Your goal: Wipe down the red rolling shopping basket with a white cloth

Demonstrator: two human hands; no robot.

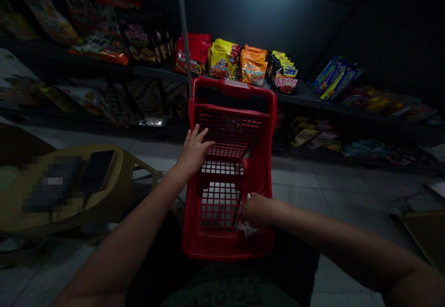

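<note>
A red plastic shopping basket (264, 112) rests on my lap, its open side facing me. My left hand (193, 150) lies on the basket's left rim with the fingers stretched out over the mesh. My right hand (256, 209) is inside the basket near its right wall, closed on a crumpled white cloth (247, 229) pressed against the mesh floor.
Dark shelves ahead hold snack packets (222, 59) in red, yellow and orange. More packets fill the shelves left and right. A tan plastic chair (114, 191) at my left carries a dark phone (98, 170). A thin metal pole (184, 33) rises behind the basket. The floor is pale tile.
</note>
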